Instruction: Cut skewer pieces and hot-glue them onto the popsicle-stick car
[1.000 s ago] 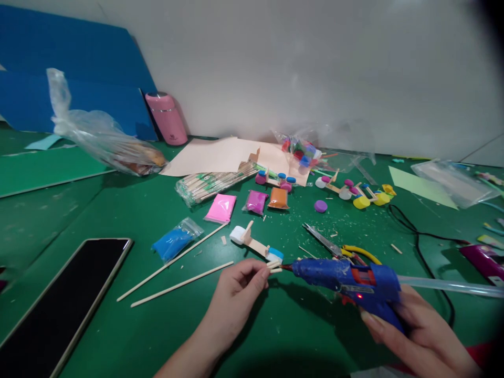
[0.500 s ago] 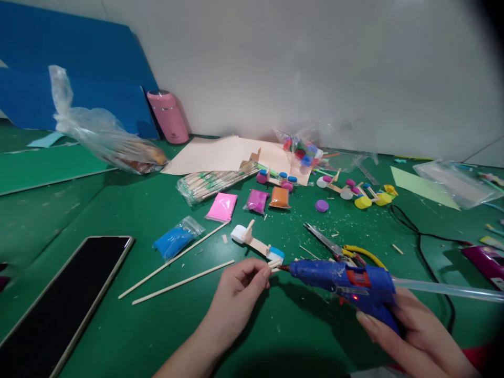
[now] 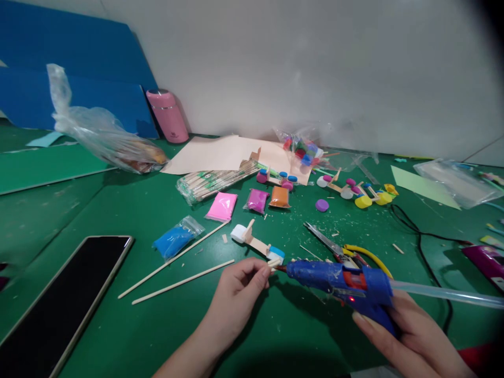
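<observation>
My left hand [image 3: 243, 289] is closed in a pinch around short pale wooden stick pieces [image 3: 274, 262]; most of their length is hidden by the fingers. My right hand [image 3: 413, 331] grips a blue glue gun [image 3: 338, 281], its red light lit and a clear glue stick [image 3: 444, 295] jutting from the back. The gun's nozzle points left and meets the ends of the stick pieces, or nearly so. Just beyond my left fingers lies a small wooden car [image 3: 255, 243] with white and blue caps for wheels. Two long wooden sticks [image 3: 183, 282] rest left of that hand.
Pliers [image 3: 325, 239] with yellow handles lie behind the glue gun. Clay packets [image 3: 221, 207], bundled sticks [image 3: 216, 181] and several cap-wheeled cars [image 3: 277, 178] sit farther back. A phone [image 3: 66, 304] is at left, a pink flask [image 3: 169, 116] by the wall. A black cable [image 3: 427, 257] runs at right.
The glue gun in my right hand has shifted slightly left, its nozzle closer to my left fingers. My left hand stays in place with the stick pieces.
</observation>
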{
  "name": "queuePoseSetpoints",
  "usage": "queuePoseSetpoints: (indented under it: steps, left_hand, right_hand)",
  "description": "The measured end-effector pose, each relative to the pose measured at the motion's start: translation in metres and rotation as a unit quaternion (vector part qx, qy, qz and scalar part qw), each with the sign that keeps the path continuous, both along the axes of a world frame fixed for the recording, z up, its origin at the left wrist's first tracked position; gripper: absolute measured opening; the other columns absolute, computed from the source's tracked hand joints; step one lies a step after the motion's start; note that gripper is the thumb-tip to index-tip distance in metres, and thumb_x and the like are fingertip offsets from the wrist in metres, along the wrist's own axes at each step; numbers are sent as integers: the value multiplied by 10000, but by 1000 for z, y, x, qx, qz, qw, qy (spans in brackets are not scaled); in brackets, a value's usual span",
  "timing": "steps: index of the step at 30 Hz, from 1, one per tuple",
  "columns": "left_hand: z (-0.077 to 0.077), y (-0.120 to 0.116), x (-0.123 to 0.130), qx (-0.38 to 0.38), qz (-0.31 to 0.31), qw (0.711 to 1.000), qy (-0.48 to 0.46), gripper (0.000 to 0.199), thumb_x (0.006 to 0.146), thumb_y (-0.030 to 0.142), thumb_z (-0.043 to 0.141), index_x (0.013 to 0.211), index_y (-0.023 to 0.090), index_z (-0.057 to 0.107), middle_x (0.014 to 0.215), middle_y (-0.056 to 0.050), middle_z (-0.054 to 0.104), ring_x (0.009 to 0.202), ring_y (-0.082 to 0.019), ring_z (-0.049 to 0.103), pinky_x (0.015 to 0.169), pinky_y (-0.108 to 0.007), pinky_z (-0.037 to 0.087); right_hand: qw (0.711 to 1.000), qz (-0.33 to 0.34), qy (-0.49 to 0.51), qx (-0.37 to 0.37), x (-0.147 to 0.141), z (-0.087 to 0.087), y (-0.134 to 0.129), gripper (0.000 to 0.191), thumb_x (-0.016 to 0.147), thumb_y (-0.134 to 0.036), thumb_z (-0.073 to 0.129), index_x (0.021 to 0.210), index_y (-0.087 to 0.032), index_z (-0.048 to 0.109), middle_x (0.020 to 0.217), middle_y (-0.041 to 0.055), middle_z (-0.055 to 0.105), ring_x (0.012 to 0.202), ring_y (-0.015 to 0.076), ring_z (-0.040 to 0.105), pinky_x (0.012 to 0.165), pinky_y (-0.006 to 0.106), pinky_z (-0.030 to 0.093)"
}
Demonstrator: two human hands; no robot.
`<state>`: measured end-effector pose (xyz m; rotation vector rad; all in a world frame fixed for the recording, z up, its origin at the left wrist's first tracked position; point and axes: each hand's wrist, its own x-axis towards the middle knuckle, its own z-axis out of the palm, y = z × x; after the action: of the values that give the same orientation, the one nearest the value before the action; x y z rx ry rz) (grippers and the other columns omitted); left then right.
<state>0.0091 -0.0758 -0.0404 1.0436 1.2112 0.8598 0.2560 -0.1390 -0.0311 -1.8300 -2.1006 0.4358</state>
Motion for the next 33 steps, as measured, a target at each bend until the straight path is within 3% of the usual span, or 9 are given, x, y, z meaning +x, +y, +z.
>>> queuePoseSetpoints:
  steps: [12,22,33]
  left_hand:
    - [0,0,0,11,-3,1000,-1,228,740,326,544,603,147,578,535,31,463,520,-97,367,474,-190,276]
    - [0,0,1,12,-1,1000,10,254,747,353,531,593,153,562,546,17,478,505,-98,359,458,-192,265]
    - [0,-1,-1,8,-10,1000,3,217,754,327,533,651,145,592,556,26,475,524,-95,370,470,-192,269]
  right_hand:
    - [999,32,-11,-6,-1,7,5,350,794,-404,488,1076,-203,544,1116,84,591,1054,278,531,882,392,455]
    - [1000,5,8,0,3,-3,-1,395,780,-427,501,1110,-210,492,1154,96,552,1066,285,512,888,433,443]
    - [999,1,5,-31,7,1,0,337,799,-422,476,1077,-236,509,1104,60,574,1023,249,536,879,404,459]
